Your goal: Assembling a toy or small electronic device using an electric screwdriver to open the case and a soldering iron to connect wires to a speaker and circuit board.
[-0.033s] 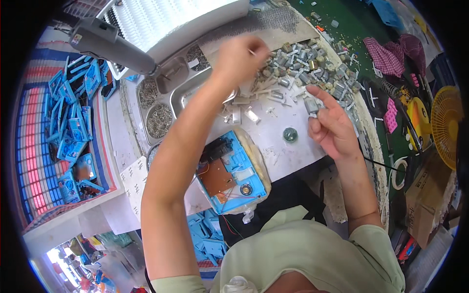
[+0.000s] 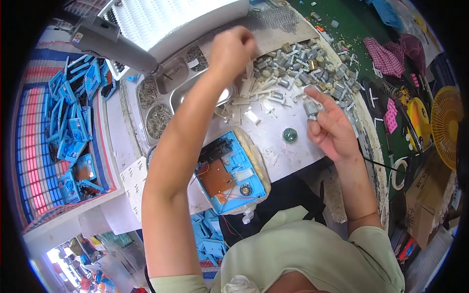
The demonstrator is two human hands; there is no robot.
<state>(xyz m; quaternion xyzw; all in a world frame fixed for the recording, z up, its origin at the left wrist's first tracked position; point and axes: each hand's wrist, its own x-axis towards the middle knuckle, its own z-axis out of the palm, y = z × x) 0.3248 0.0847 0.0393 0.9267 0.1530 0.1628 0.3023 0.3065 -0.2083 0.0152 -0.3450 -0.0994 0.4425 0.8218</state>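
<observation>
My right hand (image 2: 336, 128) pinches a small silver motor (image 2: 310, 108) between thumb and fingers, above the right side of the white worktop. My left hand (image 2: 231, 49) is at the far side, over the edge of a heap of motors (image 2: 312, 66) and loose white plastic parts (image 2: 252, 116). Its fingers are curled and slightly blurred; whatever they hold is hidden. Below my left forearm lies an opened blue plastic casing (image 2: 232, 173) with a brown board, wires and a round metal part inside. A small round container with green contents (image 2: 289, 135) stands between the casing and my right hand.
A grey electric screwdriver (image 2: 115, 46) hangs at upper left over metal trays of screws (image 2: 159, 119). At left, a striped-lined bin (image 2: 34, 161) holds blue casings. White foam trays (image 2: 178, 19) stand at the back. A yellow fan (image 2: 447, 128) is at far right.
My left hand has moved left and slightly farther away, off the motor heap's near-left part. My right hand has barely shifted, still holding the motor.
</observation>
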